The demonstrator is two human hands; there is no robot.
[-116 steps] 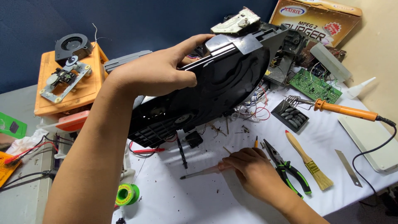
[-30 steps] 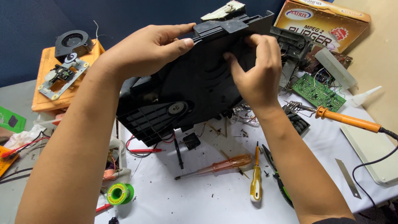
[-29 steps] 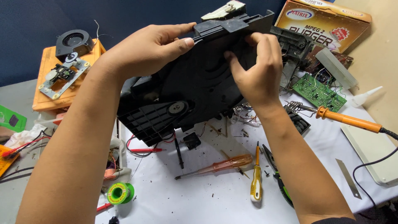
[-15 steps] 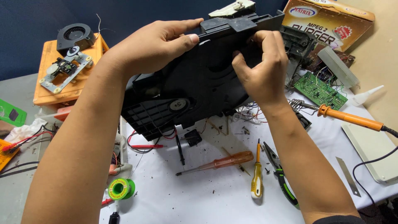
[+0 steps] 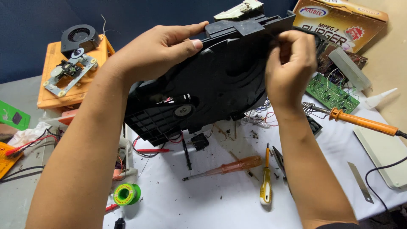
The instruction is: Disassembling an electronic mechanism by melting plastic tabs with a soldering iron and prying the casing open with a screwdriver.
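The disc drive tray (image 5: pixel 220 89) is sitting tilted above the table (image 5: pixel 203 208), with the left hand (image 5: pixel 157 53) gripping its upper left edge and the right hand (image 5: pixel 290 68) pinching its upper right edge. Below it, 2 screwdrivers (image 5: pixel 231 166) are lying side by side near the right forearm. The solder spool (image 5: pixel 126 194) is resting further left, beside the left forearm. The soldering iron (image 5: pixel 360 121) is lying right of the tray, before the circuit board (image 5: pixel 330 93). The fan (image 5: pixel 79 37) is sitting far left, behind.
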